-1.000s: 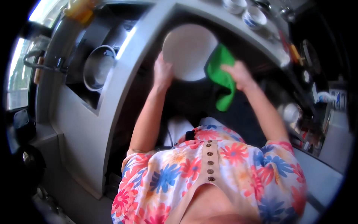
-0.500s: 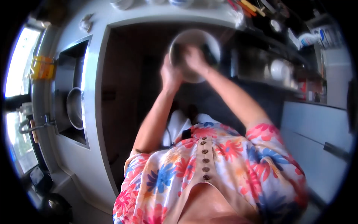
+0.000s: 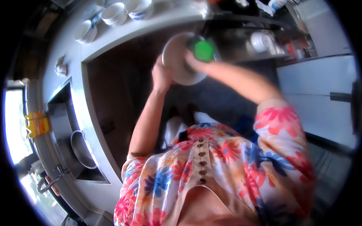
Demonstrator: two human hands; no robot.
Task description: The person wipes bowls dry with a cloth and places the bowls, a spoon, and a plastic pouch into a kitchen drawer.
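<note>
A large white bowl (image 3: 174,56) is tilted in front of me, above the floor. My left hand (image 3: 162,77) grips its left rim, fingers wrapped round the edge. At the bowl's right side, my right hand (image 3: 194,63) is closed, its fingers blurred and partly hidden. By these fingers is a bright green, round-faced thing with a dark edge (image 3: 204,51), which the hand seems to hold. Motion blur hides its exact kind.
White bowls with blue patterns (image 3: 114,14) stand on the pale counter (image 3: 71,56) at upper left. A sink on the left holds a metal basin (image 3: 83,148). A yellow container (image 3: 37,125) hangs by the window. On the right are a shelf with a white bowl (image 3: 260,41) and pale cabinets (image 3: 316,83).
My view has turned towards the left, so more counter bowls show. The held bowl has tilted more, and the green thing has come into plain sight at its right edge.
</note>
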